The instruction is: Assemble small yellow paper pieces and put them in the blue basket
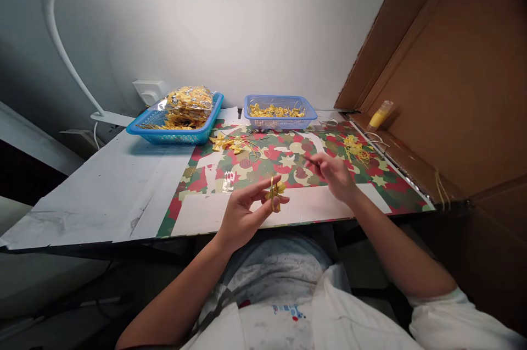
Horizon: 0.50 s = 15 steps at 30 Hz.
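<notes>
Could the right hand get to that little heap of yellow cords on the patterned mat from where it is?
Probably yes. The right hand hovers over the patterned mat, and the heap of yellow cords lies just beyond it with nothing between. The left hand, pinching a small yellow bow, is off to the other side.

Home craft bench, mine: table [102, 196] under patterned wrapping paper [288, 157], two blue baskets [177, 133] of gold bows, gooseneck lamp [57, 37], wall socket [148, 90], cardboard sheets [453, 75] at my right.
</notes>
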Each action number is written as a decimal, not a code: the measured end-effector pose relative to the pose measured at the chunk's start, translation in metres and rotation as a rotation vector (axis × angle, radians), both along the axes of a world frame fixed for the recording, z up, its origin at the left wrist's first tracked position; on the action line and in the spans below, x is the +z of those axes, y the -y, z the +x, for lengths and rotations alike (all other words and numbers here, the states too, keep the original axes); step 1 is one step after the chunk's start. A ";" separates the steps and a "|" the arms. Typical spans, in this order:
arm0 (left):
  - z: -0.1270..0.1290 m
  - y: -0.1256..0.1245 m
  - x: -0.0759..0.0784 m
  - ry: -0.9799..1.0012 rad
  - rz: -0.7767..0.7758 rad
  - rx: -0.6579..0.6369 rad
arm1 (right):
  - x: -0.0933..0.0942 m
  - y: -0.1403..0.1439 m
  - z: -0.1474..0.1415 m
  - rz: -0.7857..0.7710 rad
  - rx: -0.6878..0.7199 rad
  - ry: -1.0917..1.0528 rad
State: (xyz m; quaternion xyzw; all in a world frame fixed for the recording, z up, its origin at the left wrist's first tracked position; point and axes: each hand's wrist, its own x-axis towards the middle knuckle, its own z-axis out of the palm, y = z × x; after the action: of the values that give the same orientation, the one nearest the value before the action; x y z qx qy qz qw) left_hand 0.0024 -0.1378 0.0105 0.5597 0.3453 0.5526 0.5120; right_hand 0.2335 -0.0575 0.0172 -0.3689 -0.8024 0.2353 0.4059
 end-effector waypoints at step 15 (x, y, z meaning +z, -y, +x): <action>0.001 0.004 0.008 -0.209 0.083 0.075 | 0.013 0.034 -0.017 0.573 -0.010 0.270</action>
State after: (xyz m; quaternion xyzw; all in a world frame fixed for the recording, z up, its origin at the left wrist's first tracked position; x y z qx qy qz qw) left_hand 0.0032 -0.1416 0.0180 0.6218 0.3944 0.5237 0.4284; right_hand 0.2170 -0.0911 0.0305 -0.2712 -0.8809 -0.0534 0.3842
